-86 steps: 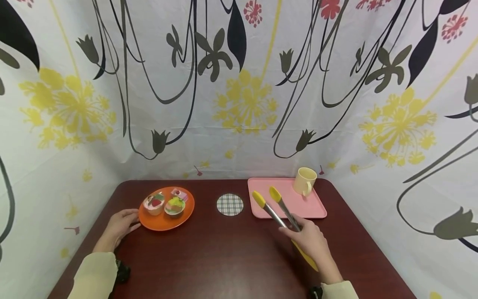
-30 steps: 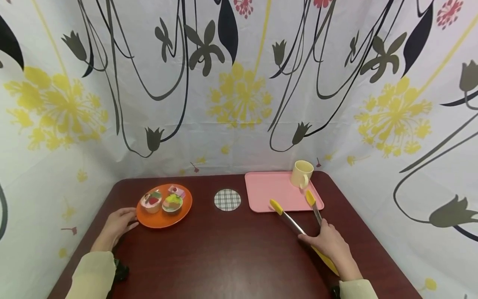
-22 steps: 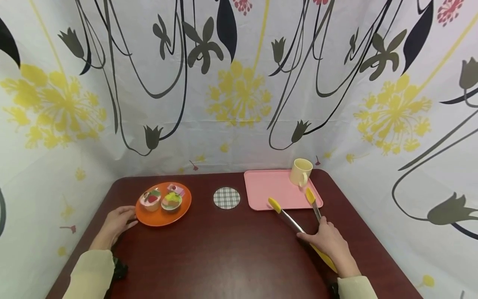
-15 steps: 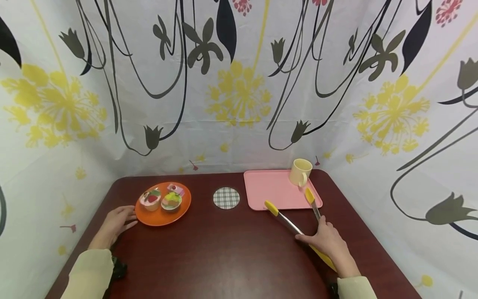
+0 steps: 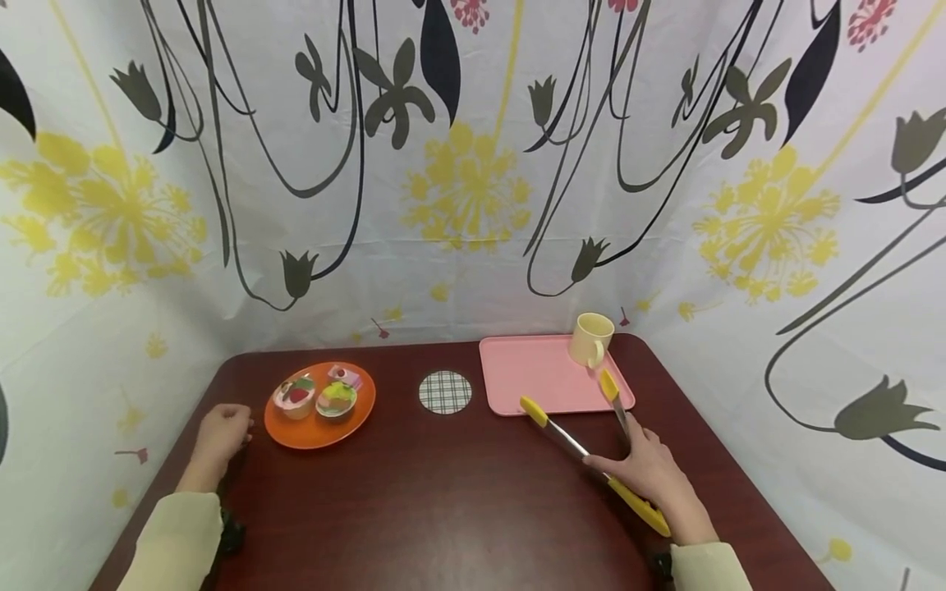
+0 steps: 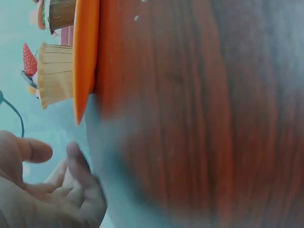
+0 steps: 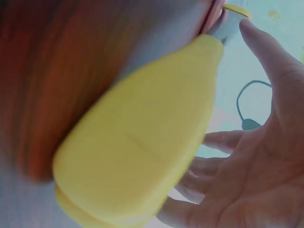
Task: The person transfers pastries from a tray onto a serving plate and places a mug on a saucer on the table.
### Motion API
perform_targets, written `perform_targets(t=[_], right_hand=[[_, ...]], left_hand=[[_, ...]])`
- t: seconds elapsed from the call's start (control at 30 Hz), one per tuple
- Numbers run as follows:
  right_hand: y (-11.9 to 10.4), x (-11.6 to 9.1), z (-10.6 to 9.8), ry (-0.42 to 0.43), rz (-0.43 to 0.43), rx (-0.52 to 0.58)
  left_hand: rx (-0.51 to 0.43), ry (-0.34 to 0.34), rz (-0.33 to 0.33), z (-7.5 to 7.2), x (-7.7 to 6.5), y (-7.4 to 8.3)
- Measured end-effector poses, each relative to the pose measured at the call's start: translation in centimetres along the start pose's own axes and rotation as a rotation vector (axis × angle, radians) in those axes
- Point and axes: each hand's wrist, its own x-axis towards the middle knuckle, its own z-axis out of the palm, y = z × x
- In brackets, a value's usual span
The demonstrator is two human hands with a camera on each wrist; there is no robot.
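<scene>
My left hand [image 5: 223, 431] is just left of an orange plate [image 5: 299, 439], apart from its rim, with fingers loosely bent around nothing. On the plate sit two cupcakes [image 5: 296, 397] and a small pink cake piece [image 5: 344, 376]. In the left wrist view a gap shows between the fingertips and the plate edge. Steel tongs with yellow grips [image 5: 640, 506] lie spread at the right, one tip reaching over the pink tray [image 5: 528, 373]. Over them is my right hand [image 5: 654, 474], thumb and fingers spread. The right wrist view shows its palm apart from the yellow handle [image 7: 142, 137].
A cream mug [image 5: 590, 341] stands on the tray's back right corner. Between plate and tray lies a round checked coaster [image 5: 445, 392]. The dark wooden table [image 5: 443, 509] is bordered by a flower-patterned curtain [image 5: 466, 287] at the back and sides.
The left hand has let go of the plate's rim and drawn slightly left. The tongs came down to the right onto the table, and the right hand's grip on them has loosened.
</scene>
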Motion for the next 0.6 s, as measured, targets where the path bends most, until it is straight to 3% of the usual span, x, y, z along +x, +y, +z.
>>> perform_targets(t=[0.17,0.33,0.43,0.6], right_hand=[[0.4,0.3,-0.9,0.083,0.008,-0.030],[0.2,0.7,-2.0,0.173,-0.010,-0.004],[-0.3,1.2,-2.7,0.213,-0.030,0.062],[-1.0,2.2,-3.8,0.255,-0.046,0.186]], left_hand=[[0.123,0.199,0.080,0.3,-0.5,2.2],[0.136,0.298,0.203,1.4,-1.2,6.4],[0.138,0.303,0.260,2.3,-1.9,8.9],[0.124,0.200,0.330,3.6,-2.9,12.4]])
